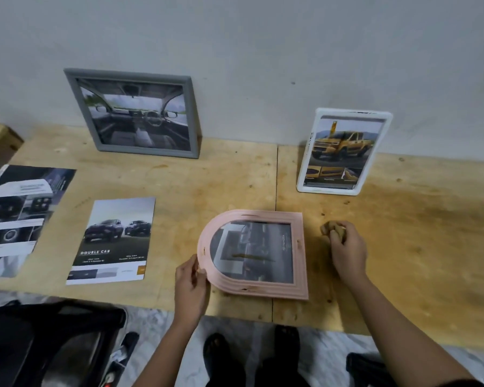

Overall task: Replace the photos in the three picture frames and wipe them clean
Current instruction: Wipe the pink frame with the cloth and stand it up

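We see a pale pink arched frame (299,255) holding a grey-toned photo, a grey frame (192,118) around a grey car-interior picture, and a white frame (301,177) showing a yellow truck. The cloth (333,229) we hold is tan, close to the light-brown plywood tabletop (207,177) with its darker stains.

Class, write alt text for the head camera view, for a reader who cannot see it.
A person's left hand holds the arched end of a pink picture frame lying flat on a plywood table, while the right hand grips a crumpled tan cloth beside it. A grey frame and a white frame lean against the wall; two loose car prints lie left.
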Tool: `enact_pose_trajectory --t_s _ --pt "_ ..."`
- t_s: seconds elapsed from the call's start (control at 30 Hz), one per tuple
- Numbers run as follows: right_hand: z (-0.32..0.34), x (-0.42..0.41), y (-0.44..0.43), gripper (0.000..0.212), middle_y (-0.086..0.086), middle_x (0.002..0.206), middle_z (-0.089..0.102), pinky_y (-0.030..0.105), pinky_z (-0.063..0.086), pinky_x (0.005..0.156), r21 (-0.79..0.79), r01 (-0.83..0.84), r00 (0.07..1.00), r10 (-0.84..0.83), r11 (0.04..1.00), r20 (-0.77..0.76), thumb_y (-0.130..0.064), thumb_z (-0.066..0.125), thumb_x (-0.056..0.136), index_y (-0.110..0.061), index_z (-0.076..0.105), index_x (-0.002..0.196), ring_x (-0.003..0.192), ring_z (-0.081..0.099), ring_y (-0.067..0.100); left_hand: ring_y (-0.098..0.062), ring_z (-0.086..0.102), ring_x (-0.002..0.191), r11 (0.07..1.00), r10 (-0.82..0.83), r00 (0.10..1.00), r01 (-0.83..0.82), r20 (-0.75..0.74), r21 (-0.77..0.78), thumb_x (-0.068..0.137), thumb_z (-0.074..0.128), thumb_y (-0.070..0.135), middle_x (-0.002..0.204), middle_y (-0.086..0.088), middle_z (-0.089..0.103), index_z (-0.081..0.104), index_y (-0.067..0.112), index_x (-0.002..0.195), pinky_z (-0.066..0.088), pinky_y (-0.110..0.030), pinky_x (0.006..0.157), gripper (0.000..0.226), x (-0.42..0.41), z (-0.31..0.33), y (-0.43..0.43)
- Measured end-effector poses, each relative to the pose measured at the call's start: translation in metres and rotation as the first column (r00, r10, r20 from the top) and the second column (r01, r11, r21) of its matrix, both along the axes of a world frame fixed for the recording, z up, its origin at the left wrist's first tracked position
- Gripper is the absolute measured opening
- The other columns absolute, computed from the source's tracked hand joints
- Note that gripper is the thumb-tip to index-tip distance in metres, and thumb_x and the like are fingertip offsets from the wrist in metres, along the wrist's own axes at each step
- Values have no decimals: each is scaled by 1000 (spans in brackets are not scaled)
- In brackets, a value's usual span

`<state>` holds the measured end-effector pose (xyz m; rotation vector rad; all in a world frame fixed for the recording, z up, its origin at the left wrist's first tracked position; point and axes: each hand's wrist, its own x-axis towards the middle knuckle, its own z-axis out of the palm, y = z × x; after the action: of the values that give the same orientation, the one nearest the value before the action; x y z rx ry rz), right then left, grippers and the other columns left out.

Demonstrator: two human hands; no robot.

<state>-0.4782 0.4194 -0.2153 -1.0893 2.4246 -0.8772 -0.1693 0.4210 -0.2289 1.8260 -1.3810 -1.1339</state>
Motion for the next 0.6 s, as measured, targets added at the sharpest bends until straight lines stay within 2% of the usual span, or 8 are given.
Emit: enact_pose_trajectory --t_s 0.07,0.13,0.23,0.3,0.37,0.5,0.6 --pt "8 20 -18 25 3 106 62 45 38 93 -67 -78 997 76 995 -21 -18 47 90 -18 57 112 104 52 27 -18 49 104 1000 11 1000 -11 -13 20 95 50 12 124 -14 45 45 6 137 36 -23 92 43 4 -4 -2" --pt "11 43 -35 25 1 108 59 39 31 89 -49 -164 981 157 985 -110 -20 43 92 -21 57 114 106 49 25 -16 49 103 1000 -9 1000 9 -14 28 94 52 11 121 -15 46 44 7 138 36 -22 92 45 6 -4 -4" --pt "8 69 -51 28 6 109 57 36 29 79 142 -247 928 276 959 -250 -23 40 95 -21 53 119 99 49 26 15 42 93 997 -74 997 74 14 0 93 53 12 118 -14 48 42 12 140 31 -3 81 48 9 -7 -8" --pt "2 78 -54 31 9 113 54 36 33 79 261 -231 899 308 937 -310 -26 38 96 -20 49 125 97 48 27 27 35 88 995 -103 994 103 30 -13 93 54 12 116 -16 50 42 13 140 30 5 73 48 12 -12 -11" --pt "-2 87 -55 31 12 112 53 37 35 77 299 -202 884 305 933 -354 -26 38 96 -17 49 124 95 48 29 20 37 88 995 -100 995 100 26 6 92 54 10 115 -15 49 42 13 139 31 6 71 49 13 -12 -14" --pt "-5 101 -58 27 15 110 54 39 37 75 271 -168 892 264 948 -367 -22 41 95 -11 52 116 94 48 33 1 42 82 997 -67 998 67 -19 35 91 55 6 104 -6 42 44 14 138 35 4 70 49 11 -11 -17" --pt "-6 113 -60 28 16 111 52 37 37 73 272 -195 896 284 942 -341 -21 39 95 -9 50 118 94 48 32 -1 42 77 998 -48 998 49 -31 29 90 55 2 94 0 38 45 12 136 36 3 69 48 11 -11 -17"
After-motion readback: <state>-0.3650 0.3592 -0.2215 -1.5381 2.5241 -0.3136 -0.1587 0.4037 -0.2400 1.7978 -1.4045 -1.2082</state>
